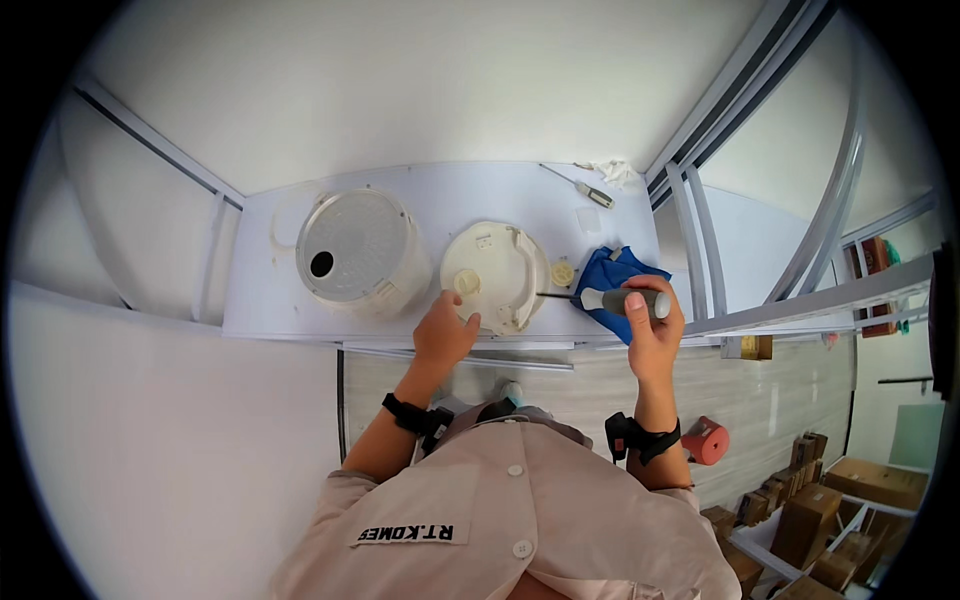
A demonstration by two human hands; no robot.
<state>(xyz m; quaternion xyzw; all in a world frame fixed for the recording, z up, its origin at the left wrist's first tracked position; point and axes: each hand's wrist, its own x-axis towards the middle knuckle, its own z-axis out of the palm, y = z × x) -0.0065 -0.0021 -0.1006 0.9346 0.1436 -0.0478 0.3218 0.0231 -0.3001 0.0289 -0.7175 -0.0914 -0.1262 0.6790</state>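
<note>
A round white lid (492, 262) with a curved handle (526, 280) lies on the white table. On its left part sits a small cream-coloured cap (466, 281). My left hand (443, 332) is at the lid's near left edge, with thumb and fingers closed on the rim just below that cap. In my right hand (652, 335) is a screwdriver (600, 299) with a grey handle, held level. Its shaft points left, and the tip meets the right side of the lid's handle. Whether the tip sits in a screw is too small to tell.
Left of the lid stands a white drum-shaped pot (365, 245) with a dark hole in its top. A second cream cap (562, 272) and a blue cloth (612, 268) lie to the right. Another screwdriver (580, 187) and crumpled white tissue (615, 172) lie farther back.
</note>
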